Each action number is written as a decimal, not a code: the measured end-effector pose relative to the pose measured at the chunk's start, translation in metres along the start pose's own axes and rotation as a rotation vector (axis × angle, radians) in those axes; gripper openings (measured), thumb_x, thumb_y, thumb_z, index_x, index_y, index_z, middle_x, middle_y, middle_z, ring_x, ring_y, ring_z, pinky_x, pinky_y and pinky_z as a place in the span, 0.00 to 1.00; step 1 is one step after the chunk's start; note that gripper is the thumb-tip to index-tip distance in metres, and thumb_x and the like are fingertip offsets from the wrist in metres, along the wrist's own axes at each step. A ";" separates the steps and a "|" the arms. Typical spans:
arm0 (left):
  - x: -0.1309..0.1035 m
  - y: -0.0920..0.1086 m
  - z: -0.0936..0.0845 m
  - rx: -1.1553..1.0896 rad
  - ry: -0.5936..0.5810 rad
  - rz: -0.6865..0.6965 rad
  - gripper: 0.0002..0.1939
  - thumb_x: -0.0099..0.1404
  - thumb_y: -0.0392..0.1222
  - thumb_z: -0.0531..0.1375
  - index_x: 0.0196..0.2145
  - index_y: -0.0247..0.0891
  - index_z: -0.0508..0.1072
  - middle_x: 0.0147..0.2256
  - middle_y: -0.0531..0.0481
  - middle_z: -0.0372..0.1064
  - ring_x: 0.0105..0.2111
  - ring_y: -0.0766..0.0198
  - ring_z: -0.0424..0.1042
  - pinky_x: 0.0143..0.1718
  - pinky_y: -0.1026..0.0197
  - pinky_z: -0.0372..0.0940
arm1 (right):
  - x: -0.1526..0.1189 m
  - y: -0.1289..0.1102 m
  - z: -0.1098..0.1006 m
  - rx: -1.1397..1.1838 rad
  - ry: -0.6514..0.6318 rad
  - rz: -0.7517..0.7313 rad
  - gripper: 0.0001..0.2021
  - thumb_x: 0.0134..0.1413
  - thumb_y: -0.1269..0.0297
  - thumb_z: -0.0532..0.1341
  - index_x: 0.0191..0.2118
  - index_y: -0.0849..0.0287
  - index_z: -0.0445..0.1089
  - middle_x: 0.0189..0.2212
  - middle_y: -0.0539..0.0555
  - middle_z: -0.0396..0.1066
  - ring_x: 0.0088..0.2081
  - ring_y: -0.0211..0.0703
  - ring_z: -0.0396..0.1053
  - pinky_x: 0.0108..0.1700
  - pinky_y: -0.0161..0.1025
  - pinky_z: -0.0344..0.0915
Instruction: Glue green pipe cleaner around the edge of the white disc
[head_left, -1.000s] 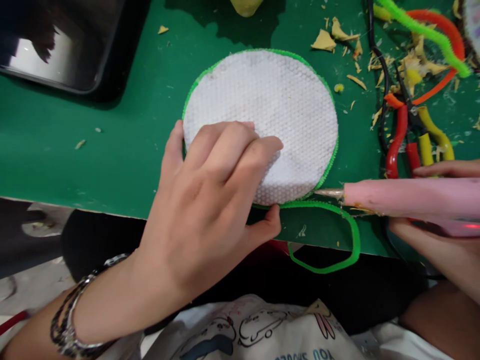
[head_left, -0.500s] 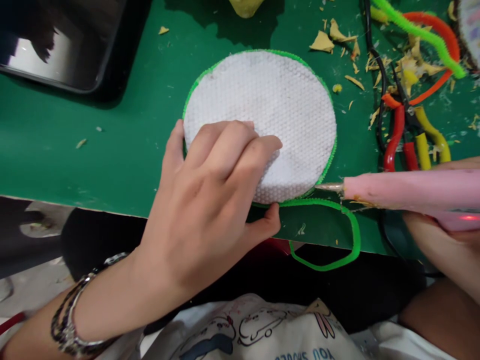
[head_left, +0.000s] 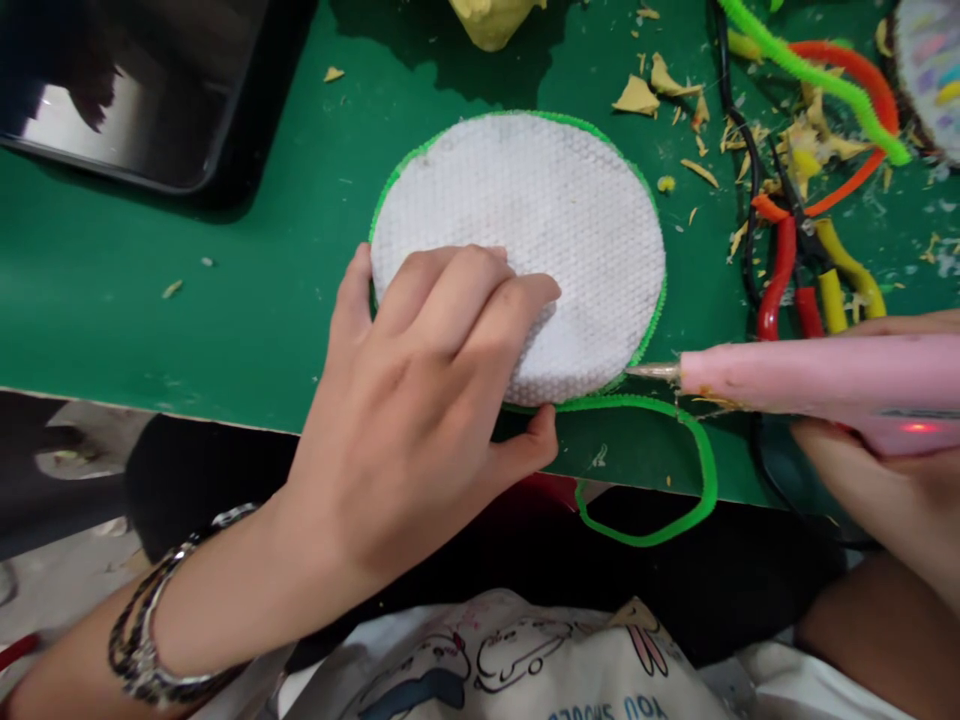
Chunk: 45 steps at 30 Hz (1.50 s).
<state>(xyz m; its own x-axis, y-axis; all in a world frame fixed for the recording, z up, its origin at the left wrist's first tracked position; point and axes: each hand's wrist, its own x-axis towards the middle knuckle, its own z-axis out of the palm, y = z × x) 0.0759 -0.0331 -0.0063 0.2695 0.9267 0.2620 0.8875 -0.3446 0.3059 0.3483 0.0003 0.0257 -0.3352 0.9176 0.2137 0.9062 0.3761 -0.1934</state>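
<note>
A white, dimpled round pad (head_left: 585,230) lies on the green table, edged with a green pipe cleaner (head_left: 709,470). The pipe cleaner's loose end loops out past the table's front edge. My left hand (head_left: 420,400) is closed over the pad's lower left, fingers curled on top and thumb at the near rim. My right hand (head_left: 885,480), partly cut off at the right edge, grips a pink hot glue gun (head_left: 810,375) with a lit red light. Its metal nozzle meets the pad's lower right rim, beside the green edging.
Red-and-yellow-handled pliers (head_left: 806,270) lie at right, near orange and green pipe cleaners (head_left: 847,95) and a black cable (head_left: 742,150). Yellow scraps (head_left: 637,97) are scattered there. A black phone-like device (head_left: 142,90) sits upper left; a yellow lump (head_left: 495,20) stands at the top.
The view has shifted slightly. Both hands, the pad and the glue gun's nozzle keep nearly the same places relative to one another.
</note>
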 end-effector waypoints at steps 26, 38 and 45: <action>0.001 -0.001 0.000 -0.003 0.001 -0.014 0.18 0.60 0.42 0.57 0.48 0.38 0.67 0.47 0.39 0.69 0.47 0.43 0.70 0.51 0.34 0.64 | -0.004 -0.001 -0.001 -0.047 -0.042 0.100 0.12 0.52 0.56 0.60 0.41 0.54 0.65 0.41 0.62 0.70 0.46 0.64 0.71 0.51 0.59 0.64; 0.001 -0.001 0.003 -0.021 -0.006 -0.002 0.17 0.64 0.42 0.51 0.47 0.31 0.69 0.47 0.32 0.69 0.47 0.34 0.69 0.47 0.24 0.61 | -0.003 0.002 0.008 0.005 0.051 -0.106 0.12 0.51 0.65 0.62 0.43 0.56 0.69 0.40 0.58 0.69 0.43 0.52 0.72 0.44 0.48 0.70; 0.000 0.000 0.002 0.006 -0.025 0.007 0.16 0.64 0.40 0.53 0.47 0.32 0.68 0.48 0.32 0.69 0.48 0.34 0.70 0.48 0.25 0.61 | -0.003 -0.002 0.008 0.064 0.041 0.029 0.17 0.46 0.60 0.67 0.43 0.54 0.69 0.42 0.58 0.68 0.43 0.53 0.71 0.45 0.49 0.71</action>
<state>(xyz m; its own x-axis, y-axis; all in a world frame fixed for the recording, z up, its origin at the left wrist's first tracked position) 0.0762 -0.0325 -0.0079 0.2855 0.9276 0.2409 0.8877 -0.3507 0.2984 0.3453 -0.0027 0.0180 -0.2970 0.9227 0.2459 0.8967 0.3581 -0.2604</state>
